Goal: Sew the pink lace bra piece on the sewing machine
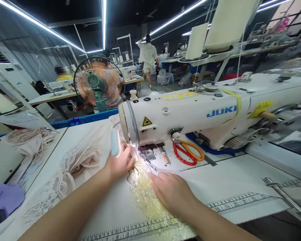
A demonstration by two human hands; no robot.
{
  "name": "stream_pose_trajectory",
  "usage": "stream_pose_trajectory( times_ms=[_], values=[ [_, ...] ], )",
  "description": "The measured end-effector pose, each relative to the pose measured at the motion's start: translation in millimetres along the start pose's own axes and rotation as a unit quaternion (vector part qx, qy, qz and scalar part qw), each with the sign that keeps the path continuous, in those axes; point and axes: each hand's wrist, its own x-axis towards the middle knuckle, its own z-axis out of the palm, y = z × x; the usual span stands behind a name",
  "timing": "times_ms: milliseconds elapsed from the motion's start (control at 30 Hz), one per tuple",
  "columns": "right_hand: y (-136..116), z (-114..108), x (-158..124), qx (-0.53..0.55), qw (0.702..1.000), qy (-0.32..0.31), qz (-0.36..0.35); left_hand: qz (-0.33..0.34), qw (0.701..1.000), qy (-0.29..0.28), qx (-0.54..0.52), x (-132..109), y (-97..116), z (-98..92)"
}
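Observation:
A white sewing machine (163,117) stretches across the table, its needle area brightly lit. Just left of the needle is my left hand (120,160), fingers curled together beside the machine head; what they grip is too small to make out. My right hand (168,189) rests on the near right side, thumb and fingers pressed at the edge of a shiny, pale yellow translucent material (146,197). This material runs from the needle area toward the table's front edge. Red and orange-handled scissors (188,152) lie under the machine arm.
Pale lace fabric (82,160) is heaped left of my hands. A printed ruler scale (137,231) runs along the front edge. A fan (99,83) stands behind the table, thread cones (197,42) above the machine. A person (148,57) is farther back.

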Motion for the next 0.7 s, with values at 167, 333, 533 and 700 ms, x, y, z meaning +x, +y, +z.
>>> stream_pose_trajectory(
  times_ms=[167, 333, 533, 700],
  values=[
    [7, 24, -7, -0.011, 0.995, 0.094, -0.036, -0.11, 0.994, -0.01, 0.015, -13, -9, -26.0],
    [12, 38, -6, -0.009, 0.993, 0.107, -0.042, -0.295, 0.953, -0.016, 0.067, -83, -77, -63.1],
    [8, 28, -2, -0.012, 0.997, 0.071, -0.037, -0.444, 0.892, -0.081, 0.027, -178, -162, -70.3],
    [-2, 11, -2, 0.022, 0.999, 0.034, -0.008, -0.425, 0.905, -0.018, -0.01, -193, -178, -64.8]
  ],
)
